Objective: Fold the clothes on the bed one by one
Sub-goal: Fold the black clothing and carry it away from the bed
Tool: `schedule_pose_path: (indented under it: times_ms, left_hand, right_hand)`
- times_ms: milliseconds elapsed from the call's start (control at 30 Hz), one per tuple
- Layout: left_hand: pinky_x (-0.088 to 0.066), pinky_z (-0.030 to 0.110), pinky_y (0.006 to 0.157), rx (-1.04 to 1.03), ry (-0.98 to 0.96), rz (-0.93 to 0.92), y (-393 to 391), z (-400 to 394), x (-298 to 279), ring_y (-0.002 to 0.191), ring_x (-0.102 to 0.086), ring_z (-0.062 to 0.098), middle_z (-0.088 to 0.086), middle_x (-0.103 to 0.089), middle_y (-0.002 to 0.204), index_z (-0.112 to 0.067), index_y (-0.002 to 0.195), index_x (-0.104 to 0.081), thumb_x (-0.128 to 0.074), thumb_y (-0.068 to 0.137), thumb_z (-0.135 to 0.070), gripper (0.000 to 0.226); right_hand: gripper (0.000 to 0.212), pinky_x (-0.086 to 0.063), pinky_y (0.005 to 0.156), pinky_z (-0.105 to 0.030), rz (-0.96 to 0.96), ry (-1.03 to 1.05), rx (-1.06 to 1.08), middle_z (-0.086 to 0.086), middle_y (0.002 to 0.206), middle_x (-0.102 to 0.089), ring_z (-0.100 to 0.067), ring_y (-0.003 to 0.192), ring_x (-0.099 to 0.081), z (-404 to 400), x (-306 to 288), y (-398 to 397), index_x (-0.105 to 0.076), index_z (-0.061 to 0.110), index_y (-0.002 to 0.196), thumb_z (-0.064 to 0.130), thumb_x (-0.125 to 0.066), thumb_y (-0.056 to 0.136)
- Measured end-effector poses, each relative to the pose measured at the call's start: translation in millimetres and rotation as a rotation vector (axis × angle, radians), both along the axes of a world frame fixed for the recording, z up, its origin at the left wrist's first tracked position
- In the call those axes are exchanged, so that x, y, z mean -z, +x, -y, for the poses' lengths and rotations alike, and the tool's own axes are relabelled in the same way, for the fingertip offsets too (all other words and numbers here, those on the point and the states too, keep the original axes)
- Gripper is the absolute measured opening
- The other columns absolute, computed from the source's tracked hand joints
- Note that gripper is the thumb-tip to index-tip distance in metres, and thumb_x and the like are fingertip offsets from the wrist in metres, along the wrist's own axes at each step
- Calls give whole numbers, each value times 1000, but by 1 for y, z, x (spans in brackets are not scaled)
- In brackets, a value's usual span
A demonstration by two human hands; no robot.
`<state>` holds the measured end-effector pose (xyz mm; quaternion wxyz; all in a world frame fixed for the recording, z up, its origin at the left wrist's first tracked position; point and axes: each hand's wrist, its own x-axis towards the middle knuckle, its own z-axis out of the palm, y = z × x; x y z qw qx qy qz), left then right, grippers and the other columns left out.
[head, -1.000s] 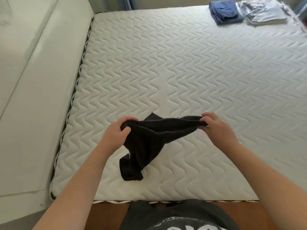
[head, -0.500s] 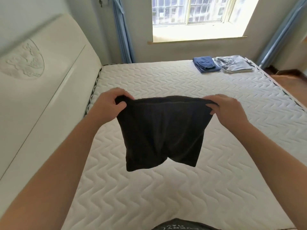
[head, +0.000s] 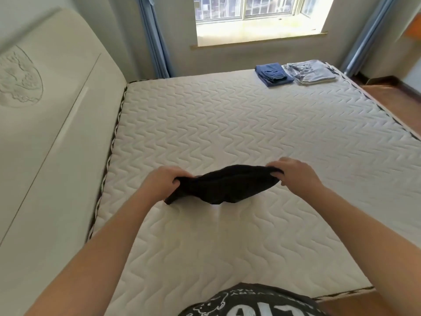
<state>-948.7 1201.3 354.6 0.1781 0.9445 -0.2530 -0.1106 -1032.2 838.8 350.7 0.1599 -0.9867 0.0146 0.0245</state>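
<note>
Three pieces of clothing are in sight: one black knitted garment [head: 224, 187], one folded blue denim piece [head: 273, 74] and one folded pale grey piece [head: 311, 71]. Two bare hands show, the left hand [head: 163, 182] and the right hand [head: 293, 176]. There is one bed with a white quilted mattress [head: 227, 124], one cream padded headboard [head: 52, 115], one window [head: 250, 10] and two blue curtains, one [head: 155, 42] on each side [head: 366, 35].

Your left hand [head: 163, 182]: arm outstretched, fingers curled, gripping the black garment [head: 224, 187]. Your right hand [head: 293, 175]: likewise extended, pinching its opposite edge, thumb apparently tucked beneath.
</note>
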Motion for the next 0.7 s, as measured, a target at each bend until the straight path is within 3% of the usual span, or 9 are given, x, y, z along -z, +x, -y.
schedule_pose_path:
  times_ms: [67,233,400,500,600,700]
  left_hand:
    - [-48,34,95,6,39,-45,-16,-3,36,113,-58,12,-12,-64,124,-34,116,-71,-48,86,0,51]
    - [-46,23,90,16,-26,-180,-60,-6,103,102,-59,14,-4,-61,110,-21,108,-76,-43,91,9,47]
    - [-44,28,95,45,-82,-186,-96,-9,138,106,-54,24,9,-59,108,-13,108,-77,-46,91,16,45]
    - [-38,24,101,102,-46,-135,-112,-10,157,115,-51,23,11,-57,117,-12,107,-77,-53,90,13,39]
    - [-41,26,104,127,3,-120,-123,-8,162,116,-53,15,0,-55,121,-19,103,-74,-68,88,-7,19]
    - [-38,30,108,268,-25,-9,-129,0,167,128,-50,30,12,-53,127,-13,95,-74,-76,80,2,22]
  right_hand:
    - [35,-51,75,-31,-102,66,-37,2,105,-58,-15,71,-64,-4,33,-19,-64,36,125,17,-49,101]
    - [39,-47,89,-28,-172,156,-80,2,119,-57,-21,105,-60,-12,102,-64,-73,27,116,1,-50,98]
    - [37,-40,99,-22,-177,190,-84,-6,127,-56,-26,115,-57,-17,135,-97,-76,17,110,-6,-51,96]
    - [36,-35,94,-17,-211,144,-132,-9,131,-53,-25,115,-57,-22,145,-112,-74,15,115,-7,-52,95]
    - [30,-36,87,-17,-184,183,-160,-8,131,-52,-22,102,-61,-29,150,-122,-73,11,114,-3,-57,92]
    - [24,-36,87,-18,-176,229,-133,2,130,-47,-8,95,-54,-36,152,-125,-72,14,113,20,-61,93]
